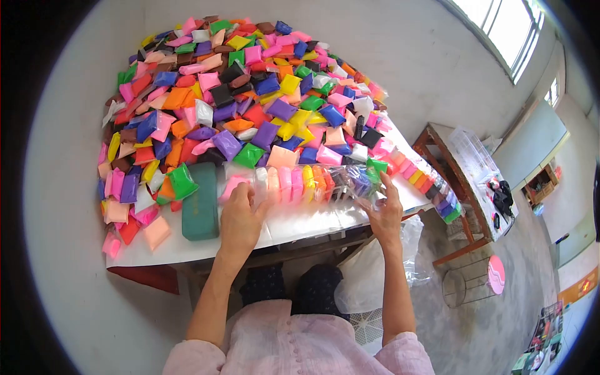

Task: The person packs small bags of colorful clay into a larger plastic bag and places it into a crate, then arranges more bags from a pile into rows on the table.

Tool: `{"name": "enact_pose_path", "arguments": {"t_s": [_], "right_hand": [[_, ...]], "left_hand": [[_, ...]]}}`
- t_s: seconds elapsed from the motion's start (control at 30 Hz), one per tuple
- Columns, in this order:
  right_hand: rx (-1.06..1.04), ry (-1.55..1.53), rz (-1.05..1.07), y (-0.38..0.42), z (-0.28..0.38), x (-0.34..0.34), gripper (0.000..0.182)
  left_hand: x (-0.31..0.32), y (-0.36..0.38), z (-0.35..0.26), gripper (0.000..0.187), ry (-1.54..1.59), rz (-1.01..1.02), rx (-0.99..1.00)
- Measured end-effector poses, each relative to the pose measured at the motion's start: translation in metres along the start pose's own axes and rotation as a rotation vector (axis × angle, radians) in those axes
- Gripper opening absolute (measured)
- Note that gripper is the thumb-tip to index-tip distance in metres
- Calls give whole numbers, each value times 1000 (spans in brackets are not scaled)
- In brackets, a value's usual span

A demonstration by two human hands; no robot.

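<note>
A long clear plastic bag (337, 177) lies along the table's near edge, with a row of soft coloured packets (285, 184) inside: white, peach, pink, yellow, orange, red, dark and blue. At its left end, my left hand (240, 219) grips the bag between thumb and fingers, beside a pink packet (232, 184). My right hand (385, 214) holds the opposite end, thumb and fingers around the plastic near a green packet (377, 165). Left of my left hand rests a dark green box (200, 203). Behind everything spreads a big heap of coloured packets (250, 103).
Another filled bag (431, 187) lies at the table's right end, hanging past the edge. Below is a translucent plastic sack (369, 284). A wooden side table (459, 165) and a wire basket (469, 282) stand to the right. Walls border the left and back.
</note>
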State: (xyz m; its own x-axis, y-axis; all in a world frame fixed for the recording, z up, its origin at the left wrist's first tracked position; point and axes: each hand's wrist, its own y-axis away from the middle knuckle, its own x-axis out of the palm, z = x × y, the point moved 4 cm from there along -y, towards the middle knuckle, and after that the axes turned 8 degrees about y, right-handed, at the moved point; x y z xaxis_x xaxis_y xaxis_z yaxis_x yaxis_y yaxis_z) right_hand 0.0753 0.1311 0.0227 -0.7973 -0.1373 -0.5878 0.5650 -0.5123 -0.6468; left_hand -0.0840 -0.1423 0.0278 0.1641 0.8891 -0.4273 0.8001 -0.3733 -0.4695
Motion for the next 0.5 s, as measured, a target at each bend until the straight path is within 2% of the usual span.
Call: {"name": "enact_pose_path", "arguments": {"t_s": [0.17, 0.2, 0.27, 0.37, 0.5], "right_hand": [[-35, 73, 3, -3, 4, -1, 67], [2, 12, -11, -3, 1, -1, 65], [77, -107, -41, -2, -6, 0, 63], [24, -82, -38, 1, -15, 0, 58], [87, -118, -15, 0, -24, 2, 55]], "left_hand": [[4, -2, 2, 22, -81, 44, 90], [4, -3, 1, 20, -96, 54, 95], [3, -3, 1, 20, -88, 70, 72], [4, -3, 4, 20, -90, 100, 58], [1, -3, -2, 19, -66, 107, 32]]}}
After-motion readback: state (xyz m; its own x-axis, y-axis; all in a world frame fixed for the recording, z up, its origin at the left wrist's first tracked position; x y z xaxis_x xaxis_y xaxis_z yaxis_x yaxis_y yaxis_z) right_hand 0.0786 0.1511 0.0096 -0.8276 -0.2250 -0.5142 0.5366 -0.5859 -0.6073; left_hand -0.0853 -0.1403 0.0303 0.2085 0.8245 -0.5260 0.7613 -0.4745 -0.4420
